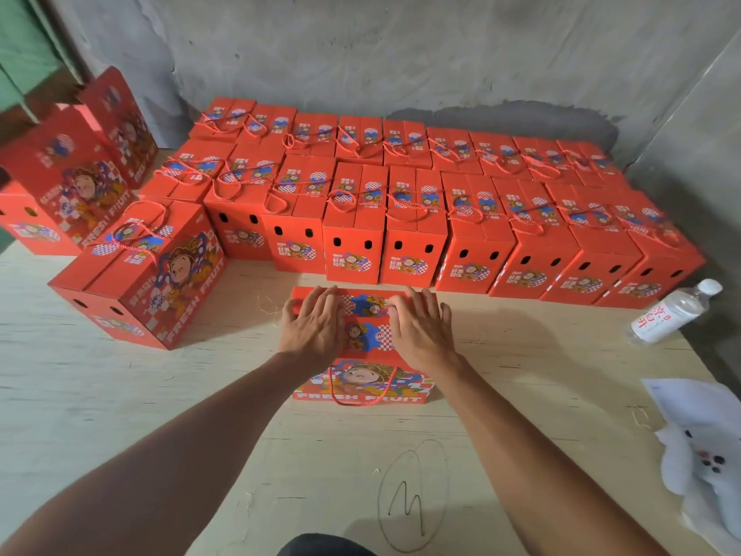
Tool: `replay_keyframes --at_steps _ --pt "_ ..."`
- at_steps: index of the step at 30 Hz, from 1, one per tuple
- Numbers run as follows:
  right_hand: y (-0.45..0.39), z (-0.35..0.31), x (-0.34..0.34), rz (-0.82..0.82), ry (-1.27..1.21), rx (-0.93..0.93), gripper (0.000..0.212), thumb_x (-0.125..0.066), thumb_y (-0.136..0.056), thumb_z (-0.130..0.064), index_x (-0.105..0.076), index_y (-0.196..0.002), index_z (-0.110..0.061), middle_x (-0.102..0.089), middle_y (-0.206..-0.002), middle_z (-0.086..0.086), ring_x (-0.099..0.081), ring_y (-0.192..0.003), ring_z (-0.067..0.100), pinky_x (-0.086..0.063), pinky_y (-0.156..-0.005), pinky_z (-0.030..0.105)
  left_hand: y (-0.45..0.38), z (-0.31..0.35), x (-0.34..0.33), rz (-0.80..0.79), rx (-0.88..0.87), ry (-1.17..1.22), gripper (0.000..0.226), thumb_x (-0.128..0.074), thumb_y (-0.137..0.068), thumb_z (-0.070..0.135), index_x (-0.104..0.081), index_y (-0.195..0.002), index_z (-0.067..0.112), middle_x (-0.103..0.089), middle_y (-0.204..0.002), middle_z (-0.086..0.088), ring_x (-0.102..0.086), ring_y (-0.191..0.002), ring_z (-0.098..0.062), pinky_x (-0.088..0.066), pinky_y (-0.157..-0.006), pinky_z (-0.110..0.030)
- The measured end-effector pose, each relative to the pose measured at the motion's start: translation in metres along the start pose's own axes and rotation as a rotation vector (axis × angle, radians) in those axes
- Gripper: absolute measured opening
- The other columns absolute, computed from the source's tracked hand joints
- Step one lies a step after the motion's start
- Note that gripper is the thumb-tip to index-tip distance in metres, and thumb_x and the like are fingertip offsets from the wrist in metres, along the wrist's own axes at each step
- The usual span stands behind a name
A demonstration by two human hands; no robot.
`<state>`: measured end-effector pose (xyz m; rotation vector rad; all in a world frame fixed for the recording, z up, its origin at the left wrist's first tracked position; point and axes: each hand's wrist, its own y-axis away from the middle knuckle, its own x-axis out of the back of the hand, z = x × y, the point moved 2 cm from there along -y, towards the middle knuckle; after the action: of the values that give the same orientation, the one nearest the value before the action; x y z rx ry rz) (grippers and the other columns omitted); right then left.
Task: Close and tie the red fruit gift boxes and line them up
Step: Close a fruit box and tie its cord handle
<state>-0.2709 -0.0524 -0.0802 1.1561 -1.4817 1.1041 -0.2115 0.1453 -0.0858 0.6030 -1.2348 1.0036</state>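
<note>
Both my palms press flat on the unclosed box, in front of the finished rows.

My left hand (310,325) and right hand (421,327) lie with straight fingers on the top flaps of the red gift box (363,379), gripping nothing, both arms stretched forward. The box stands on the floor just before the tied boxes (401,218). Its cardboard looks stiff yet light; I judge the rope handle (363,399) the best hold.
</note>
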Motion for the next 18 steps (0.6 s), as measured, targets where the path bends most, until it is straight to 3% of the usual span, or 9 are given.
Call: replay_keyframes --at_steps 2,5,10,12,15,18 --pt "0.008 -0.003 -0.005 0.165 0.010 0.033 0.031 -0.038 -0.108 -0.038 -0.061 -0.114 -0.017 -0.060 -0.127 0.000 -0.054 -0.117 0.025 -0.038 -0.104 0.044 0.004 0.003 0.000 0.044 -0.007 0.008 0.043 -0.022 -0.110 0.034 -0.050 -0.137 0.017 -0.044 -0.156 0.000 -0.032 -0.150 -0.019 -0.023 -0.116 -0.051" --pt "0.016 -0.006 -0.011 0.389 -0.095 0.005 0.030 -0.052 -0.105 -0.039 -0.068 -0.100 -0.014 -0.067 -0.102 -0.001 -0.058 -0.094 0.022 -0.046 -0.088 0.038 0.008 0.004 0.000 0.170 0.020 0.085 0.036 -0.035 -0.109 0.030 -0.060 -0.132 0.017 -0.057 -0.147 0.002 -0.045 -0.141 -0.016 -0.026 -0.115 -0.046" --pt "0.007 -0.005 -0.012 0.398 -0.119 -0.018 0.026 -0.057 -0.102 -0.034 -0.074 -0.095 -0.015 -0.068 -0.110 -0.001 -0.059 -0.100 0.023 -0.046 -0.088 0.041 0.002 0.005 -0.001 0.208 0.095 0.161 0.035 -0.042 -0.108 0.036 -0.066 -0.129 0.021 -0.062 -0.140 0.008 -0.051 -0.134 -0.013 -0.028 -0.112 -0.040" --pt "0.000 -0.006 -0.013 0.303 -0.039 0.019 0.031 -0.048 -0.105 -0.034 -0.072 -0.103 -0.015 -0.064 -0.124 0.002 -0.057 -0.112 0.025 -0.044 -0.096 0.045 0.002 0.005 -0.003 0.140 0.077 0.095 0.041 -0.033 -0.110 0.040 -0.058 -0.138 0.023 -0.053 -0.151 0.007 -0.041 -0.143 -0.013 -0.023 -0.114 -0.043" --pt "-0.008 -0.006 -0.017 0.117 0.064 0.064 0.040 -0.029 -0.109 -0.034 -0.061 -0.117 -0.012 -0.051 -0.147 0.008 -0.046 -0.135 0.027 -0.034 -0.110 0.050 -0.004 0.007 -0.009 -0.040 0.103 -0.073 0.058 -0.012 -0.108 0.047 -0.023 -0.159 0.021 -0.015 -0.170 0.001 -0.006 -0.157 -0.020 -0.007 -0.121 -0.053" --pt "-0.013 -0.004 -0.016 0.071 0.043 0.097 0.037 -0.028 -0.107 -0.029 -0.049 -0.135 -0.015 -0.042 -0.156 0.010 -0.040 -0.142 0.028 -0.029 -0.113 0.047 -0.008 0.009 -0.012 -0.165 0.103 -0.170 0.064 -0.004 -0.105 0.050 -0.001 -0.163 0.022 0.005 -0.171 -0.004 0.011 -0.157 -0.027 0.002 -0.122 -0.062"
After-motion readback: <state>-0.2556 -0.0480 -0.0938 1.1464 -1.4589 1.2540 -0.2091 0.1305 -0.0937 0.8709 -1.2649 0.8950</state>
